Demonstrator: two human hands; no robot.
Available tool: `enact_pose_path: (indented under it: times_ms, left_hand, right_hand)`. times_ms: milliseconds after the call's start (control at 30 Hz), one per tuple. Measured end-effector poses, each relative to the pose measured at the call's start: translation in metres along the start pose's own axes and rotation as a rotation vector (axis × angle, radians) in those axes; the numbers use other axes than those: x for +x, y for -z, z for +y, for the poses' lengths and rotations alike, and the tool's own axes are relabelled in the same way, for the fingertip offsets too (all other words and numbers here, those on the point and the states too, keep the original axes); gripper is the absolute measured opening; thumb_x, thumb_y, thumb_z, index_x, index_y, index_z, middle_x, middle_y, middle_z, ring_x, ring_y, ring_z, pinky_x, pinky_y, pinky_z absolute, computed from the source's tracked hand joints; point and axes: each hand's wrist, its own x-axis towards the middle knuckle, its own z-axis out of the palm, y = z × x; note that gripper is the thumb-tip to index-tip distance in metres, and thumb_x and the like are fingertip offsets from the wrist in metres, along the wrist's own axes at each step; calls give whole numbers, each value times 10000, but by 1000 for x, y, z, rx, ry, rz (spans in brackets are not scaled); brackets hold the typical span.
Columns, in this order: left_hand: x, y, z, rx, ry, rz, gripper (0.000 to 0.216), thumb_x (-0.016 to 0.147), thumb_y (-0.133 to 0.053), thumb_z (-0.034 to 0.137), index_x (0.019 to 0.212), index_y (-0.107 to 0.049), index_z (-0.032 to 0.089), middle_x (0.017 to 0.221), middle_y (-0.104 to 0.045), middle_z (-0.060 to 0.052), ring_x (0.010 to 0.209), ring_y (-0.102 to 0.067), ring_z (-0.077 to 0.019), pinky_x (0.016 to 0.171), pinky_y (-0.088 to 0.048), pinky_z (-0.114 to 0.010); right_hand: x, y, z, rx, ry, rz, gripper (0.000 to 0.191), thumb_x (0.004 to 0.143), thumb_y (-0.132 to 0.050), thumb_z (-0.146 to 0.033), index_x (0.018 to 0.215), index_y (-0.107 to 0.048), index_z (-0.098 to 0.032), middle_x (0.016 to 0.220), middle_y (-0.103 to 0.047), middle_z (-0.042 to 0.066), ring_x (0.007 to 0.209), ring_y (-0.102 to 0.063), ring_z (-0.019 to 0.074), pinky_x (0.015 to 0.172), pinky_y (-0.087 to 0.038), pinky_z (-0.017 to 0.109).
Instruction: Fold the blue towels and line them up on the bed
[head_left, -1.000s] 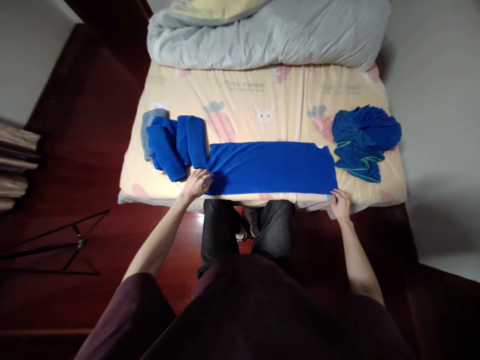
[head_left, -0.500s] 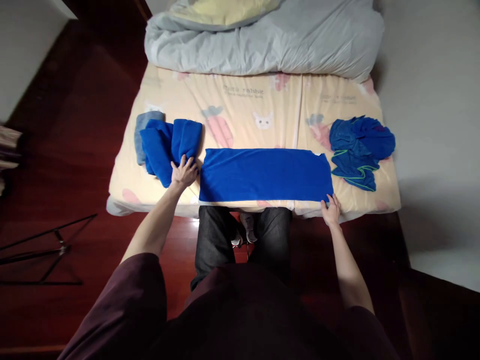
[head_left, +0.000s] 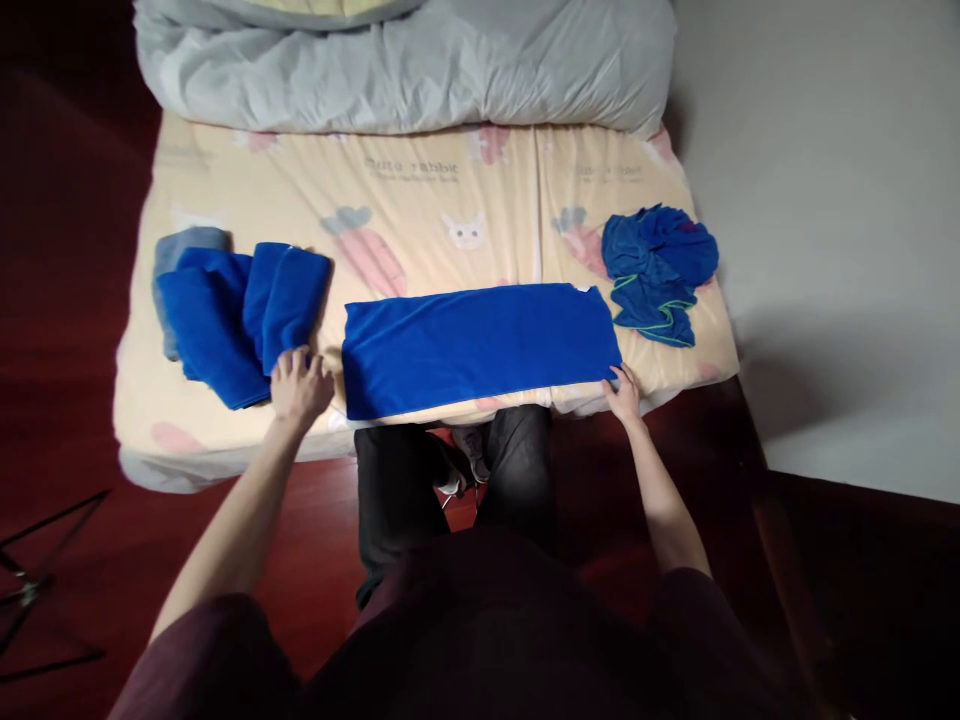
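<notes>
A long blue towel [head_left: 480, 345], folded into a flat strip, lies along the near edge of the bed. My right hand [head_left: 622, 395] rests at its near right corner, fingertips apart and touching the edge. At the lower right of a bunch of folded blue towels [head_left: 217, 310] is my left hand [head_left: 301, 392], fingers spread and bent, with nothing visible in it. Whether its fingertips touch that cloth is hard to see. A grey-blue folded cloth [head_left: 166, 325] shows from under the bunch. To the right lies a crumpled blue cloth heap [head_left: 656, 260] with green-edged cloth in it.
The bed [head_left: 450, 225] has a peach sheet with carrot and rabbit prints. A grey quilt [head_left: 420, 75] is bunched across its far part. A white wall [head_left: 840, 250] stands at the right. Black tripod legs [head_left: 30, 590] stand on the dark red floor at lower left.
The view has turned, so the bed sits farther left and tilted. My left hand has drawn slightly toward the near edge of the folded towels. My right hand stays at the strip's corner.
</notes>
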Motion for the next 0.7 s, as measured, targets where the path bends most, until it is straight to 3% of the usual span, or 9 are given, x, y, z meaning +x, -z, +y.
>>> enact_pose_path:
  times_ms: [67, 133, 267, 367, 500, 700]
  left_hand:
    - [-29, -13, 15, -54, 75, -92, 392, 922, -596, 371, 1217, -696, 134, 1274, -645, -234, 1254, -595, -412, 1068, -512, -564]
    - [-59, -26, 24, -113, 78, -176, 400, 909, -628, 385, 1229, -706, 159, 1180, -657, -202, 1093, -653, -362, 991, -562, -499]
    - [-97, -35, 29, -23, -90, -125, 303, 935, -591, 254, 1191, -744, 202, 1340, -631, -203, 1233, -588, -393, 1015, -533, -533]
    - [-95, -31, 24, 72, -206, -168, 349, 965, -480, 137, 1169, -757, 194, 1301, -669, -207, 1238, -586, -388, 1005, -528, -535]
    - [-75, -20, 11, 133, -364, -302, 386, 913, -465, 52, 1123, -762, 182, 1209, -697, -203, 1159, -615, -355, 953, -561, -483]
    - [-63, -5, -21, 157, -315, -294, 343, 953, -425, 98, 1077, -737, 167, 1160, -679, -212, 1153, -607, -348, 867, -586, -435]
  right_hand:
    - [-1, 2, -1, -29, 31, 33, 524, 911, -592, -303, 1418, -668, -191, 1617, -525, 146, 1524, -443, 353, 1279, -395, 570]
    - [-4, 6, -5, -100, 107, 47, 498, 898, -585, -236, 1382, -702, -211, 1640, -502, 122, 1535, -414, 360, 1265, -392, 587]
    - [-4, 14, -14, -237, 309, -17, 416, 929, -517, -136, 1245, -779, -209, 1575, -583, 104, 1472, -461, 349, 1234, -380, 565]
    - [1, 17, -20, -265, 335, -30, 400, 936, -496, -107, 1181, -800, -193, 1379, -717, 131, 1320, -555, 342, 1151, -422, 539]
    - [8, 17, -29, -304, 290, -22, 383, 929, -498, -93, 1144, -805, -171, 1212, -770, 148, 1183, -594, 330, 1082, -435, 495]
    - [-2, 18, -46, -349, 322, -79, 396, 961, -478, -90, 1166, -811, -155, 1180, -777, 160, 1168, -636, 315, 1089, -471, 445]
